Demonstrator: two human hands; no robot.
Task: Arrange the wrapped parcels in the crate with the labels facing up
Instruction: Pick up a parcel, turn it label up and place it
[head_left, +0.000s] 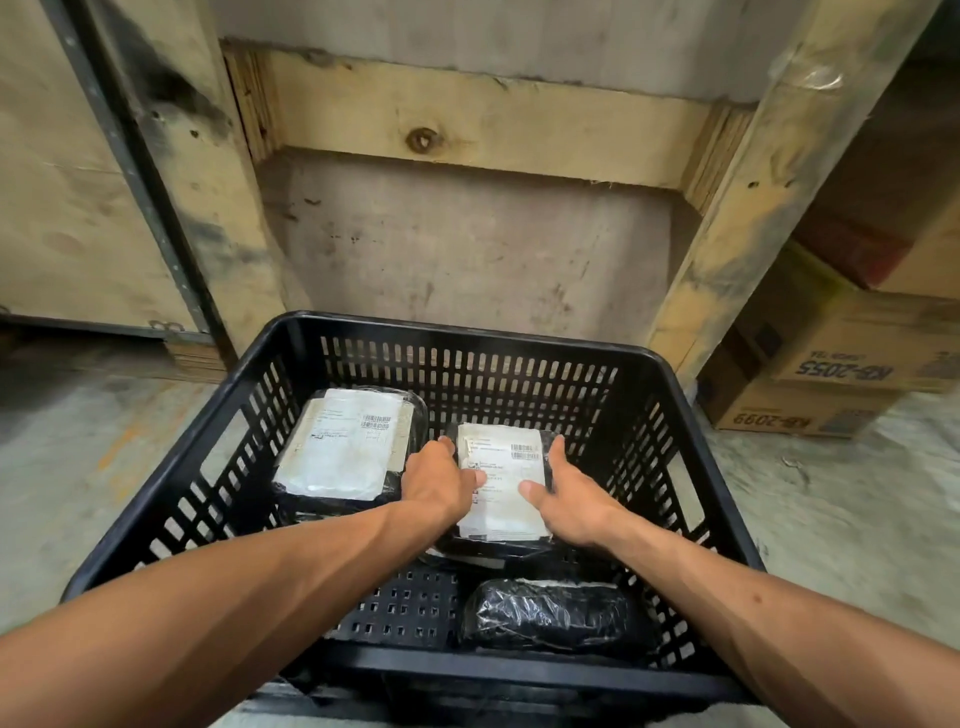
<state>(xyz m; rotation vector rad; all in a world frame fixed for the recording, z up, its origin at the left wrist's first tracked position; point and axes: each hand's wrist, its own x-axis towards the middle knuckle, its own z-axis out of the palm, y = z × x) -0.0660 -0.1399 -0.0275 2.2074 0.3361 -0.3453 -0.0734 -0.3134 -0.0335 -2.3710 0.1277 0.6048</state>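
Note:
A black slotted plastic crate (467, 340) stands on the floor before me. Inside it, at the far left, lies a black wrapped parcel (343, 452) with its white label up. To its right sits a second parcel (501, 483), also label up. My left hand (434, 480) grips that parcel's left edge and my right hand (566, 493) grips its right edge, thumb on the label. A third parcel (545, 613), black with clear wrap and no label showing, lies at the crate's near right.
A wooden pallet frame (467, 119) rises right behind the crate. Stacked cardboard boxes (831, 374) stand at the right on the concrete floor. A plywood panel (67, 208) with a metal strip is at the left.

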